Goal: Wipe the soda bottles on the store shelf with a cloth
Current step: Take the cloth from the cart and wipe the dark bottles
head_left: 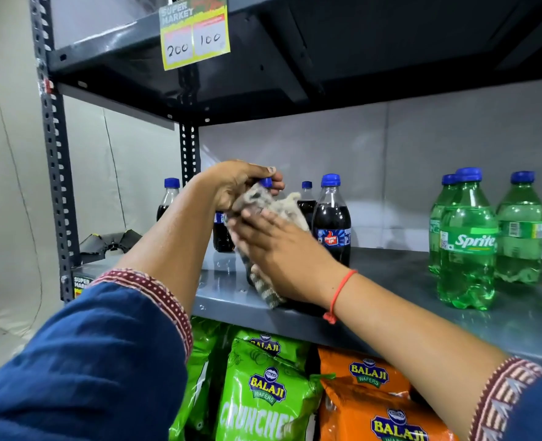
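- Head view: the left hand [237, 183] is curled shut around the blue cap and neck of a dark cola bottle with a blue cap [264, 183], gripping it from above.
- The right hand [276, 246] lies flat with fingers spread, pressing a grey, striped, fuzzy cloth [279, 208] against the side of that bottle; it is closed on nothing, only pushing the cloth flat.
- The cloth wraps the bottle from shoulder to base, hiding most of it; its lower end [268, 292] reaches the grey metal shelf [422, 281].
- The held bottle stands near the shelf's front edge, at about 9 o'clock from picture centre.
- A Thums Up cola bottle [332, 218] stands just beside the cloth at 3 o'clock from it; further cola bottles stand behind, one [167, 198] at the left post.
- Green Sprite bottles [468, 243] stand well apart, at 3 o'clock on the same shelf.
- A red thread bracelet [339, 294] circles the right wrist.
- Green and orange Balaji wafer bags [263, 396] fill the shelf below, at 6 o'clock.
- A yellow price sign [195, 33] hangs at 12 o'clock.
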Demonstrator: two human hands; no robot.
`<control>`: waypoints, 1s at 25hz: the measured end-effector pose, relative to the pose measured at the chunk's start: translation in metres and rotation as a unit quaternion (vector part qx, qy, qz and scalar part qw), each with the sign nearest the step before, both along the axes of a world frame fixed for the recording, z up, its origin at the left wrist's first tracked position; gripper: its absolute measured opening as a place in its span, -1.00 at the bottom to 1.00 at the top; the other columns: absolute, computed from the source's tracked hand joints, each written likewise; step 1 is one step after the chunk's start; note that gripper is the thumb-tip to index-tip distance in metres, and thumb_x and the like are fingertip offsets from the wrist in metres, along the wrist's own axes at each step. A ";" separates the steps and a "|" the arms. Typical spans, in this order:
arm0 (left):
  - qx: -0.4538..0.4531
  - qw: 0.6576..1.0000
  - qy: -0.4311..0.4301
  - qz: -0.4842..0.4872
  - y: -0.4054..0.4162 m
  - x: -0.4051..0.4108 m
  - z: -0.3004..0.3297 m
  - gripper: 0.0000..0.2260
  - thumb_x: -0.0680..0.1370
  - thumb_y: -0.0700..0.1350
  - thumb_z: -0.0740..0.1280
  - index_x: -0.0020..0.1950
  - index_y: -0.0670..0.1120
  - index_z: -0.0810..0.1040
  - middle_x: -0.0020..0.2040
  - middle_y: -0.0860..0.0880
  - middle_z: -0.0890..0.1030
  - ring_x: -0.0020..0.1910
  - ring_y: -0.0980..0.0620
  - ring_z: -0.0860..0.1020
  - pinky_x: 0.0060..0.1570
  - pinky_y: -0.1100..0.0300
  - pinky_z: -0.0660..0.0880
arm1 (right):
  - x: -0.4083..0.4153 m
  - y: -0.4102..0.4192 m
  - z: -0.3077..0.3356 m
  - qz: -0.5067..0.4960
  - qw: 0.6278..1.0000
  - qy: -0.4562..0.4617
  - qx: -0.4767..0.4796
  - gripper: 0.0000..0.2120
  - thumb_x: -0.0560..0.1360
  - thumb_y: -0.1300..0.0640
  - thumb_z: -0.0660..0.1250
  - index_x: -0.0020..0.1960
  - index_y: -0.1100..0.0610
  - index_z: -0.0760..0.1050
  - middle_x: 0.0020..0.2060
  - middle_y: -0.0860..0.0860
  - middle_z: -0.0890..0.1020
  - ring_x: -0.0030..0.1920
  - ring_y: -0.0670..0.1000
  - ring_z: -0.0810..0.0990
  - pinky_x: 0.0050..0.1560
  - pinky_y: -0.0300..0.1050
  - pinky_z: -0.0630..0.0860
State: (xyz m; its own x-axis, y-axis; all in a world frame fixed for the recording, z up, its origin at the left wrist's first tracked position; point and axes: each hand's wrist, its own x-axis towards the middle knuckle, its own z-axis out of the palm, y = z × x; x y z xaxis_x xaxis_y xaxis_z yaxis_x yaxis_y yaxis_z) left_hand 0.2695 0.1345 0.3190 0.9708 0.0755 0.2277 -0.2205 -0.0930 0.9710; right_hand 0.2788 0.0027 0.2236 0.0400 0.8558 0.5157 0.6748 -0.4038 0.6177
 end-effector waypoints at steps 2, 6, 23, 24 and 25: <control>0.003 1.000 -0.001 -0.006 0.000 0.001 0.001 -0.85 0.51 -0.21 0.24 -0.12 -0.24 0.57 -0.32 -0.06 0.71 -0.29 0.07 0.66 -0.23 0.23 0.61 | -0.001 -0.001 -0.002 0.007 1.000 -0.005 0.001 -0.55 0.54 0.17 0.15 0.41 0.18 0.20 0.48 0.09 0.18 0.50 0.13 0.03 0.41 -0.05 -0.26; 0.023 1.000 0.005 0.002 -0.002 0.000 0.002 -0.83 0.52 -0.22 0.22 -0.03 -0.27 0.56 -0.29 -0.06 0.71 -0.28 0.07 0.66 -0.31 0.26 0.61 | -0.002 -0.001 -0.003 0.004 1.000 -0.003 -0.031 -0.52 0.54 0.16 0.16 0.43 0.19 0.15 0.50 0.08 0.15 0.50 0.10 0.00 0.38 -0.07 -0.31; 0.044 0.999 0.022 -0.005 -0.004 -0.006 0.004 -0.82 0.53 -0.21 0.20 -0.02 -0.24 0.57 -0.30 -0.04 0.71 -0.30 0.09 0.67 -0.29 0.28 0.60 | -0.017 0.013 -0.021 -0.041 0.972 0.133 0.187 -0.22 0.49 -0.05 0.26 0.48 0.15 -0.16 0.52 0.10 -0.11 0.50 0.14 -0.18 0.42 -0.02 -0.31; 0.052 0.998 0.021 -0.003 -0.004 -0.006 0.004 -0.82 0.53 -0.21 0.20 -0.03 -0.23 0.58 -0.29 -0.03 0.72 -0.29 0.09 0.66 -0.28 0.28 0.60 | -0.019 0.018 -0.025 -0.051 0.964 0.154 0.209 -0.20 0.49 -0.03 0.26 0.47 0.14 -0.21 0.52 0.08 -0.15 0.49 0.15 -0.21 0.44 0.02 -0.28; 0.060 0.998 0.019 -0.002 -0.003 -0.005 0.005 -0.82 0.53 -0.20 0.20 -0.04 -0.22 0.58 -0.27 -0.03 0.72 -0.26 0.10 0.66 -0.25 0.29 0.60 | -0.020 0.023 -0.028 -0.060 0.957 0.170 0.229 -0.19 0.50 0.00 0.27 0.47 0.13 -0.24 0.52 0.07 -0.18 0.49 0.15 -0.24 0.46 0.07 -0.22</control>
